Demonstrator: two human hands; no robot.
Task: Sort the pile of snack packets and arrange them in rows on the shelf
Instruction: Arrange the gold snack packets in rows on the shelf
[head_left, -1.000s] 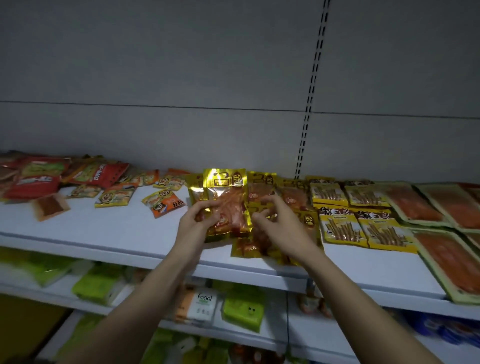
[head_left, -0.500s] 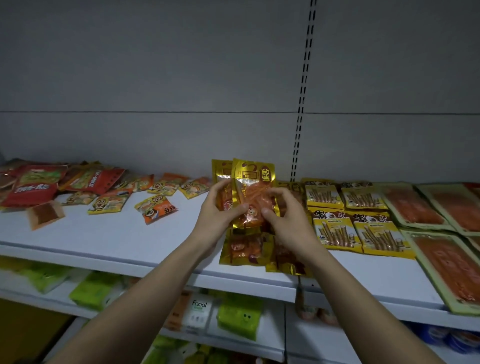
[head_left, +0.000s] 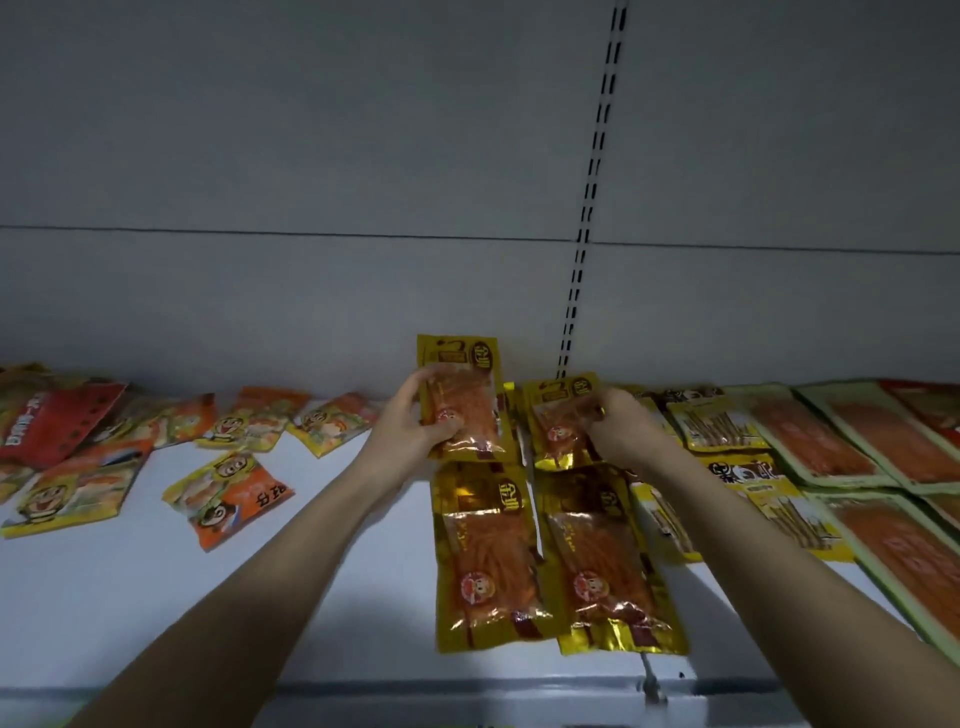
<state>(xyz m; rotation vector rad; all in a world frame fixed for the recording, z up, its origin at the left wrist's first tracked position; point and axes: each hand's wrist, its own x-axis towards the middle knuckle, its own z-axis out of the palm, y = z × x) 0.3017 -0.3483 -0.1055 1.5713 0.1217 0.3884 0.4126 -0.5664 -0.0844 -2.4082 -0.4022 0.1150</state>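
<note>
A white shelf (head_left: 332, 597) spans the view below a grey back panel (head_left: 311, 156), which carries a slotted upright (head_left: 589, 208) at about 1 o'clock. At 3 o'clock, large green-edged packets of orange snack (head_left: 852, 436) lie flat in rows running toward the back panel. At 9 o'clock a loose pile of snack packets (head_left: 156, 441) sprawls unsorted, a red packet (head_left: 57, 421) at its far left and an orange-and-yellow cartoon packet (head_left: 228, 496) lying apart on its near side. Between the centre and the green-edged rows sit yellow packets of stick snacks (head_left: 722, 423), partly hidden by the right forearm. Just right of centre, toward 5 o'clock, two gold packets (head_left: 488, 551) lie flat, side by side and touching, their lower ends close to the shelf's front edge. Directly beyond them, the left hand (head_left: 410, 431) grasps a gold packet (head_left: 462, 400), thumb across its front, held tilted up with its top against the back panel. Beside it, the right hand (head_left: 618, 431) grips a second gold packet (head_left: 558, 415) by its right edge, low over the shelf; whether it touches the surface cannot be told.
</note>
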